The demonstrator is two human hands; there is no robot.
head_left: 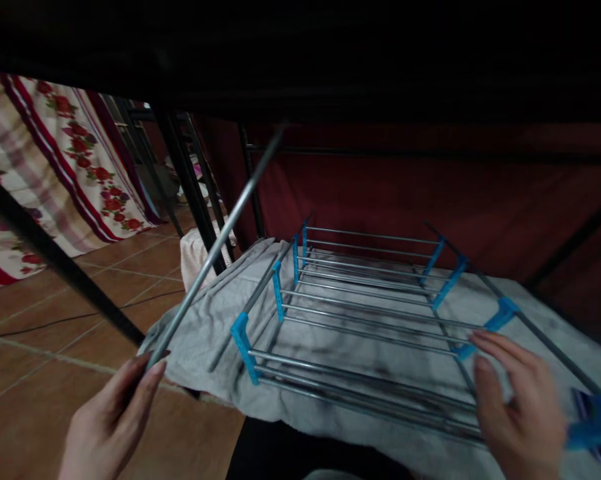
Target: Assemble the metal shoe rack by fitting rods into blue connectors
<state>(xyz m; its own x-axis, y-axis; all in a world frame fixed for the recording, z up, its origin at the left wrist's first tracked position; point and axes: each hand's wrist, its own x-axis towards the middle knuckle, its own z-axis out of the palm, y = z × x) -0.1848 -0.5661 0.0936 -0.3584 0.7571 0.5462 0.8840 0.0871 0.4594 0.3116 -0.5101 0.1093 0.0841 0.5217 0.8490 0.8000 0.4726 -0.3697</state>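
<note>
My left hand [113, 417] pinches the lower end of a grey metal tube [220, 240], which slants up and to the right. A rack of thin metal tubes [360, 313] with blue plastic connectors [241, 343] lies on a grey blanket [215, 347]. At the rack's right side my right hand [518, 400] is over the tubes, slightly blurred, with thumb and fingers apart and nothing visible between them. A blue connector [503, 313] sits just above its fingertips, another [595, 423] to its right.
Dark metal bed posts [185, 173] stand at the left, and a dark surface hangs low overhead. Behind the rack is a dark red cloth [380, 193]. A flowered curtain [75, 160] hangs over the tiled floor [45, 333]; a cable crosses the tiles.
</note>
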